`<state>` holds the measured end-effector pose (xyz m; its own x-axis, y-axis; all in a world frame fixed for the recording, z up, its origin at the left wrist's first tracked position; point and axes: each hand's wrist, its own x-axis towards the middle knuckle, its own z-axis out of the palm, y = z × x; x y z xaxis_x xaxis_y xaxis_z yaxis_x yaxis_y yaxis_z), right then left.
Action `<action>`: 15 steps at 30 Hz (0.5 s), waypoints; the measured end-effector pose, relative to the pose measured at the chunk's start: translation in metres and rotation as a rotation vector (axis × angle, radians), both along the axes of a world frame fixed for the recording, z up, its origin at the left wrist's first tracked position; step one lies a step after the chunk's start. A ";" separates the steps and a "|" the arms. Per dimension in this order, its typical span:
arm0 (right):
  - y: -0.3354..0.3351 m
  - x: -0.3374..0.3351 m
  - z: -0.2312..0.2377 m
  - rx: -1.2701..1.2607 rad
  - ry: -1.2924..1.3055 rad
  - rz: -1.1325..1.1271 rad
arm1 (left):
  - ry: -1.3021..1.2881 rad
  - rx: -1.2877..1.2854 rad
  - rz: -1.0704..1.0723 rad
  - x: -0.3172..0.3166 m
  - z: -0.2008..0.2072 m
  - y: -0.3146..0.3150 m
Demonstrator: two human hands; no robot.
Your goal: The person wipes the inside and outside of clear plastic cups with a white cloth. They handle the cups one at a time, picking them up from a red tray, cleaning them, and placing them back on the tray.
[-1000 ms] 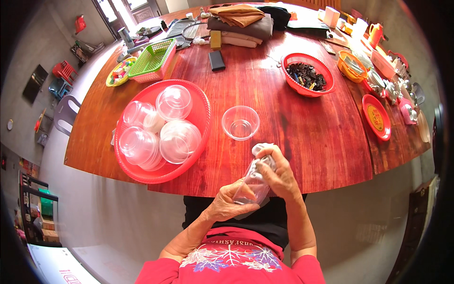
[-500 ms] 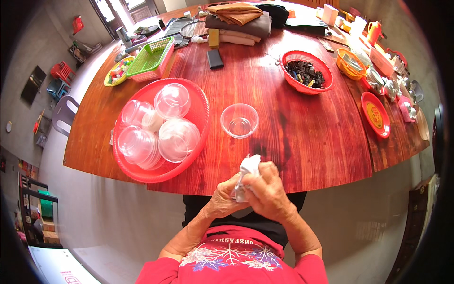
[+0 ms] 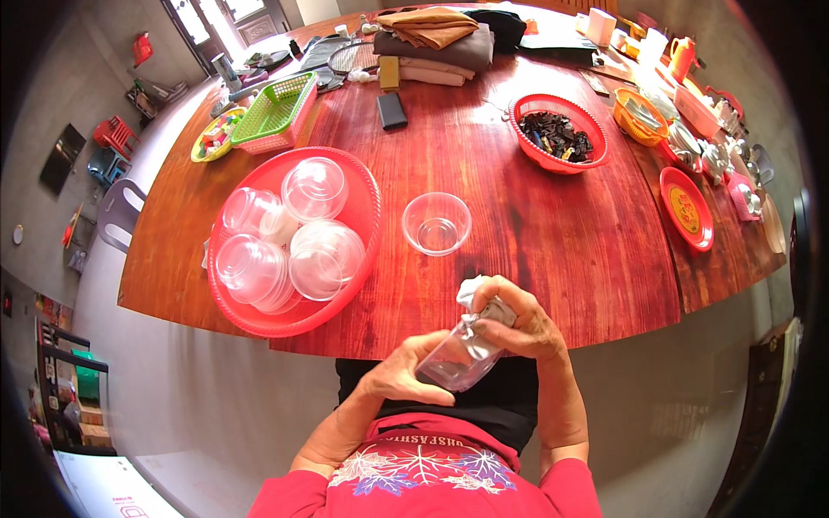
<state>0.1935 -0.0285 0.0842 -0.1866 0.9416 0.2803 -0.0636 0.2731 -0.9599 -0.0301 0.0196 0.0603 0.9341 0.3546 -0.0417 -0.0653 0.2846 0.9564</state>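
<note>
My left hand (image 3: pixel 404 371) holds a clear plastic bowl (image 3: pixel 451 366) by its side, tilted in front of my lap at the table's near edge. A crumpled white cloth (image 3: pixel 471 293) is pinched in my right hand (image 3: pixel 528 321), with part of it pressed at the bowl's rim. Farther in, a second clear plastic bowl (image 3: pixel 437 224) stands upright on the table. To its left, a large red basket (image 3: pixel 367 177) carries several stacks of similar clear bowls (image 3: pixel 325 259).
The wooden table (image 3: pixel 553 285) also bears a red basket of dark pieces (image 3: pixel 560 136), a black box (image 3: pixel 392 111), a green basket (image 3: pixel 276 110), folded cloths (image 3: pixel 436 43) and a red plate (image 3: pixel 686 209). An orange basket (image 3: pixel 641 119) and assorted items line the right side.
The bowl has come into view between my hands and tilted. My right hand has moved right with the cloth, and my left hand has opened wider around the bowl.
</note>
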 end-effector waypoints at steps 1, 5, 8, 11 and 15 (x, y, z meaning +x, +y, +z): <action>0.000 0.000 0.008 0.014 -0.126 0.016 | -0.029 -0.083 0.014 -0.002 0.003 0.004; 0.000 -0.012 0.026 0.364 -0.544 -0.042 | 0.059 0.101 0.080 0.004 0.031 0.004; -0.005 -0.035 0.031 0.473 -0.736 -0.125 | 0.175 0.222 0.147 0.009 0.018 -0.002; -0.002 -0.034 0.019 0.499 -0.655 -0.295 | 0.047 0.096 0.316 0.016 0.021 -0.011; 0.005 -0.015 -0.008 0.177 -0.218 -0.358 | 0.039 0.249 0.188 0.016 0.004 -0.012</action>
